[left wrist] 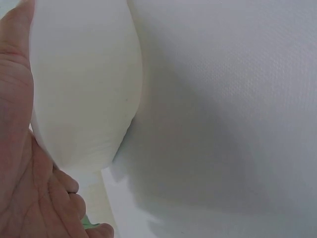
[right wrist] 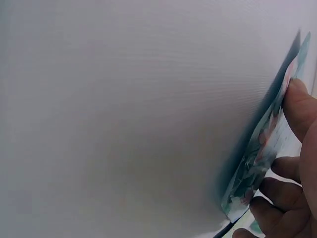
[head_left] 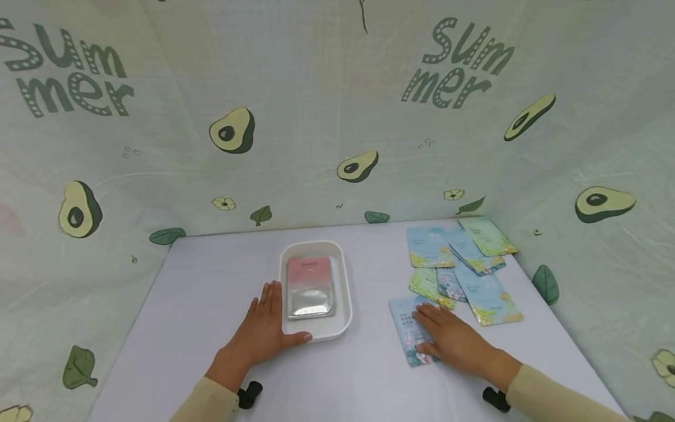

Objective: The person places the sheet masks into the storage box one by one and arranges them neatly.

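I see the left hand, straight-fingered and grasping nothing, touching the rounded white plastic tray. To its right, the right hand rests unclenched upon the flat blue flowered packet on the white table; this seems light, bendable, best pinched at an edge, which only the right wrist view shows raised.
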### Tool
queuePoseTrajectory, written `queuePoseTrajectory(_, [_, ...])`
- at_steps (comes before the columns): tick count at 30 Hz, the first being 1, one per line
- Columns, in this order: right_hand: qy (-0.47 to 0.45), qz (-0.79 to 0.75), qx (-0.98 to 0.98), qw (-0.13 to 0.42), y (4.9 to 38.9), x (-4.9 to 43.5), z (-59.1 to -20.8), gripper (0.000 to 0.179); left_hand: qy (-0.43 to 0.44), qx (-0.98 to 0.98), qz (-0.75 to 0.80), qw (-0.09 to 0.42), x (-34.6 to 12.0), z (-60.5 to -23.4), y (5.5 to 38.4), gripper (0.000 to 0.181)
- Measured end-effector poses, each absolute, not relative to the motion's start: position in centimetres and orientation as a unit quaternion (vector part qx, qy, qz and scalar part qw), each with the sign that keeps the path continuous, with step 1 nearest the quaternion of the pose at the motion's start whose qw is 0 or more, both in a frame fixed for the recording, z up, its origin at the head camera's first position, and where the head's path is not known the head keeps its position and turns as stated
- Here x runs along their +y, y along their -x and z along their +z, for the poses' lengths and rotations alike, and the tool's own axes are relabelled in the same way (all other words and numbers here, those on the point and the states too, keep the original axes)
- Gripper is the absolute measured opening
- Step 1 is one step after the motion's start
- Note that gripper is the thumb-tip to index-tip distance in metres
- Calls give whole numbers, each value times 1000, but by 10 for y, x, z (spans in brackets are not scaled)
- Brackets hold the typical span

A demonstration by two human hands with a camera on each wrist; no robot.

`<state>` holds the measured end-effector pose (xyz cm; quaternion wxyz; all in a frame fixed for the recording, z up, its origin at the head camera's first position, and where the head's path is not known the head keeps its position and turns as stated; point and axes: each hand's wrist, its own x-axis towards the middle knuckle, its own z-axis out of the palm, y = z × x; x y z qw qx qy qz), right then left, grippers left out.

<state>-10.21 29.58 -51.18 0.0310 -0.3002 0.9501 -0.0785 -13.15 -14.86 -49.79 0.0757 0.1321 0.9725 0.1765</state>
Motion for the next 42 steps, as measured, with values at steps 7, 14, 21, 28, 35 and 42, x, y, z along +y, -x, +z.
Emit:
queuePoseTrajectory(7, [296, -81, 951, 39, 131, 262, -515, 72, -132, 973, 171, 78, -150, -498, 131, 145])
queuePoseTrajectory(14, [271, -66, 958, 65, 173, 226, -516, 78, -134, 971, 180, 82, -150, -496, 130, 145])
queuePoseTrajectory(21, [256, -92, 959, 78, 209, 203, -514, 81, -129, 970, 185, 85, -150, -497, 131, 145])
queuePoseTrajectory(28, [220, -98, 969, 63, 244, 214, -503, 103, -125, 970, 189, 88, -150, -494, 130, 144])
queuePoseTrajectory(35, [222, -89, 963, 125, 263, 220, -504, 120, -123, 971, 186, 86, -150, -496, 131, 143])
queuePoseTrajectory(42, [213, -94, 964, 131, 265, 218, -508, 115, -128, 970, 189, 80, -148, -497, 131, 140])
